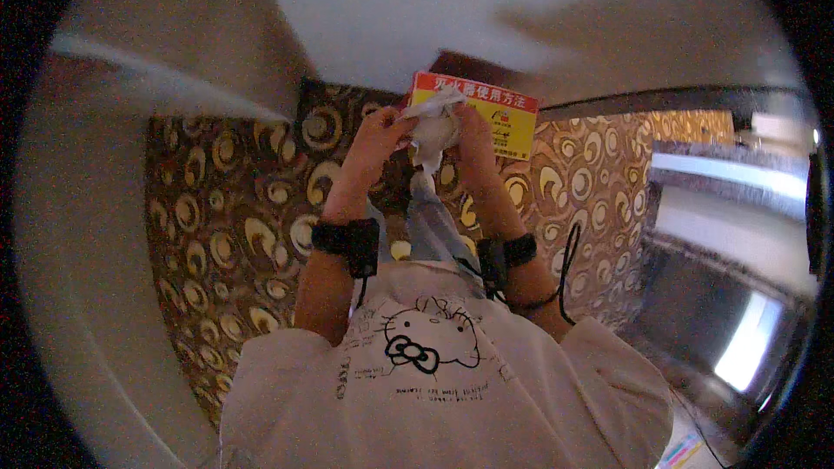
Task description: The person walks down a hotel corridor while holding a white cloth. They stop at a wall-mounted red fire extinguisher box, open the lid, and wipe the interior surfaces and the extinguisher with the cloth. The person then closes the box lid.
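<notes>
My left hand [375,135] and my right hand [473,135] are raised side by side in front of me. Between them both grip a crumpled white cloth or paper wad [434,132], part of it hanging down. Just behind the hands is a red and yellow printed sign [512,117] fixed low on the wall. Each wrist wears a black band, and a thin black cable runs from the right one.
A brown carpet with gold swirl shapes [234,226] covers the floor below. A pale wall [391,9] rises ahead and a pale curved surface [78,234] fills the left. A shiny dark panel [738,330] reflects light at the right.
</notes>
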### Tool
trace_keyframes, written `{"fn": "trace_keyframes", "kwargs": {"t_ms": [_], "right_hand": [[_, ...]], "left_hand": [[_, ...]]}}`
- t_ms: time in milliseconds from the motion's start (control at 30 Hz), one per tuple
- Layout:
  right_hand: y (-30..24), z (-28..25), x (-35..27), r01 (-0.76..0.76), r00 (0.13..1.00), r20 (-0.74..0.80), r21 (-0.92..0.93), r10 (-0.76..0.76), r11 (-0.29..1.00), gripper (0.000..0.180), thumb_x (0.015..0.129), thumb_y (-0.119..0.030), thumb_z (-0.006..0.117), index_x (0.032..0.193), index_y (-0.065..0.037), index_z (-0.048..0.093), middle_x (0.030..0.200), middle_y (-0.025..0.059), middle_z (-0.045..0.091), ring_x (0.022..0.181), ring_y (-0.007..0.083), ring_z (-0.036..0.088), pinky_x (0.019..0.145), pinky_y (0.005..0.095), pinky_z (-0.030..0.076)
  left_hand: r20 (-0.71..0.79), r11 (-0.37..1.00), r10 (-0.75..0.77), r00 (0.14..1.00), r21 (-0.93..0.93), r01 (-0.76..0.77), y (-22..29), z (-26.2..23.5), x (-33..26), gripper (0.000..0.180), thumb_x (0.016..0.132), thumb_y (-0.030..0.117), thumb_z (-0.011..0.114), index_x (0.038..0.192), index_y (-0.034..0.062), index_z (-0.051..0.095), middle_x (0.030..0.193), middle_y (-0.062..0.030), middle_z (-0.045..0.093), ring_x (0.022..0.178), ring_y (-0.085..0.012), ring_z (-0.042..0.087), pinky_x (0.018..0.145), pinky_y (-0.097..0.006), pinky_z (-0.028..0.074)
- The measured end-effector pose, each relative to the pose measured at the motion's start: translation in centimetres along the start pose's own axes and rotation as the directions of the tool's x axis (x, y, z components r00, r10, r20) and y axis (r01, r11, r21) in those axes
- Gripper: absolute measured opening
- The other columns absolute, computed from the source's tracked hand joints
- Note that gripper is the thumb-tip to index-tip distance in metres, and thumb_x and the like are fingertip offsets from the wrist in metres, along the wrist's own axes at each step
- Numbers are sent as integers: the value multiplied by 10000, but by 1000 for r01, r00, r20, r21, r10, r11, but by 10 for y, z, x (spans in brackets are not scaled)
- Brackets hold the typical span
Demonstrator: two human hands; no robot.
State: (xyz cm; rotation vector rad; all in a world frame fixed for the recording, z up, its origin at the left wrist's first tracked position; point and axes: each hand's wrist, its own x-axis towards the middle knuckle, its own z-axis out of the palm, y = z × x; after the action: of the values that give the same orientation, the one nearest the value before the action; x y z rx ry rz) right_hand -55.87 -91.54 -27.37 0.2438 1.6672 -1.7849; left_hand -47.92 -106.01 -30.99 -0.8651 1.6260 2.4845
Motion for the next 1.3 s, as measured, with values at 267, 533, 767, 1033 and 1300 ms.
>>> {"fn": "trace_keyframes", "kwargs": {"t_ms": [267, 533, 767, 1033, 1300], "right_hand": [[-3, -74, -73, 334, 778, -522, -125, -348, 934, 309, 889, -237, 456, 1112, -25, 482, 1059, 98, 529, 954, 210, 503, 803, 338, 430], [19, -195, -219, 524, 548, -796, 87, -258, 847, 382, 865, -344, 531, 1088, -39, 476, 1039, 47, 506, 949, 138, 480, 744, 292, 416], [41, -266, -333, 691, 440, -873, 181, -209, 700, 422, 889, -318, 477, 1190, -28, 418, 997, 78, 523, 889, 153, 535, 688, 290, 453], [89, -368, -467, 814, 18, -999, -14, -49, 581, 443, 913, -308, 449, 1237, -16, 369, 1218, 106, 476, 1124, 175, 455, 867, 284, 412], [173, -421, -580, 767, -302, -950, -195, 76, 611, 424, 891, -286, 503, 1193, 4, 430, 1121, 78, 538, 999, 177, 497, 849, 295, 397]], "left_hand": [[329, 969, -85, 940, 247, 1, 27, 104, 1, 203, 856, 209, 535, 902, 12, 541, 780, -37, 568, 684, -116, 546, 574, -258, 466], [760, 929, -163, 629, 332, -161, -29, 270, -72, 238, 786, 226, 647, 782, 54, 482, 714, 5, 491, 614, -89, 455, 547, -253, 382], [880, 880, -182, 439, 345, -326, -72, 370, -150, 215, 818, 220, 598, 925, 37, 565, 800, -42, 591, 652, -133, 553, 576, -269, 465], [963, 966, -252, 95, 257, -37, -155, 511, -293, 176, 803, 100, 601, 728, 72, 444, 667, 7, 460, 609, -95, 495, 581, -244, 431], [917, 924, -383, -109, 382, -35, -249, 586, -404, 280, 720, 126, 686, 961, 90, 549, 879, -43, 591, 799, -158, 547, 673, -309, 442]]}}
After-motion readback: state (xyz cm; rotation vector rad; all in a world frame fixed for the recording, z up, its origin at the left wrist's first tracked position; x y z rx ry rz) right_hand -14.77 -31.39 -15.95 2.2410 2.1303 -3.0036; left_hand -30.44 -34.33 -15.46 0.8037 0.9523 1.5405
